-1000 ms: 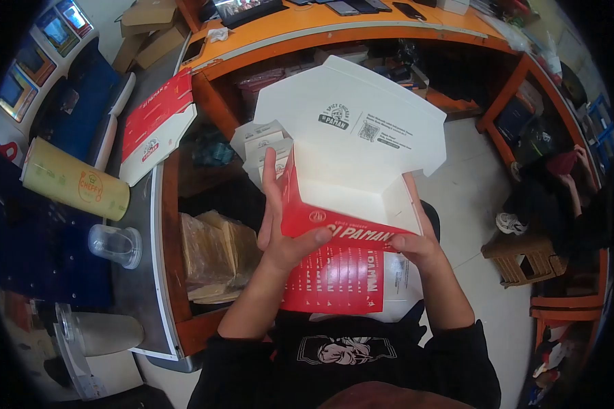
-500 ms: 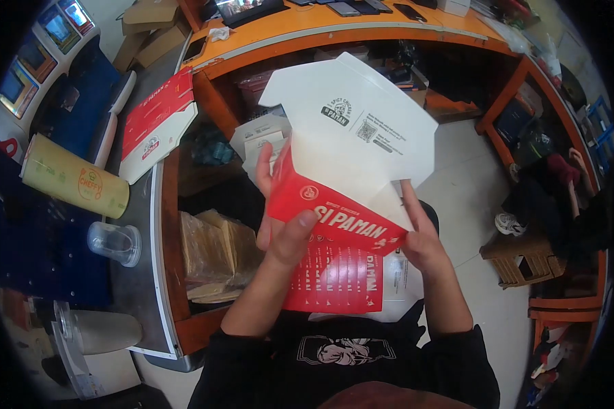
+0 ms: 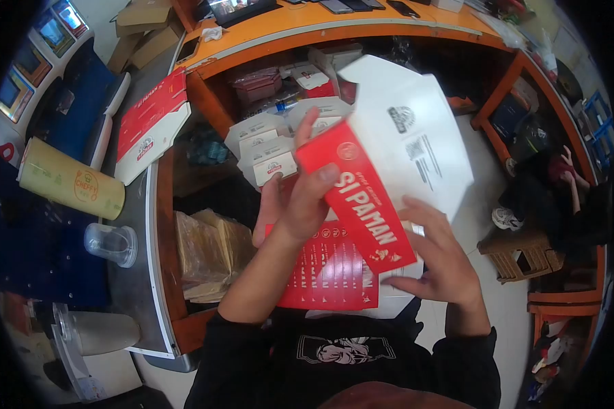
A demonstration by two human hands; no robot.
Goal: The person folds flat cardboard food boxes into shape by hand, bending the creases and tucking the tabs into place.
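Observation:
A red and white food carton (image 3: 363,198) printed "SI PAMAN" is tilted in front of me, its white lid flap (image 3: 423,129) raised and partly blurred. My left hand (image 3: 305,201) grips its left end, thumb on the red front panel. Beside the right end is my right hand (image 3: 443,255), fingers spread and thumb apart; whether its fingertips touch the carton I cannot tell. Below, a fanned stack of flat red cartons (image 3: 327,279) rests over my lap. Several formed cartons (image 3: 274,168) with white inner flaps stand beyond my left hand.
An orange desk (image 3: 355,22) bears phones. On the grey counter to the left are flat cartons (image 3: 153,129), a yellow-green cup (image 3: 71,178) and clear plastic cups (image 3: 111,243). Bagged brown packs (image 3: 211,255) sit underneath. At right, a person (image 3: 569,184) sits near a brown stool (image 3: 522,253).
The carton has turned so its red front slopes more steeply down to the right. My right hand has come off its right corner and spread its fingers; more formed cartons show behind.

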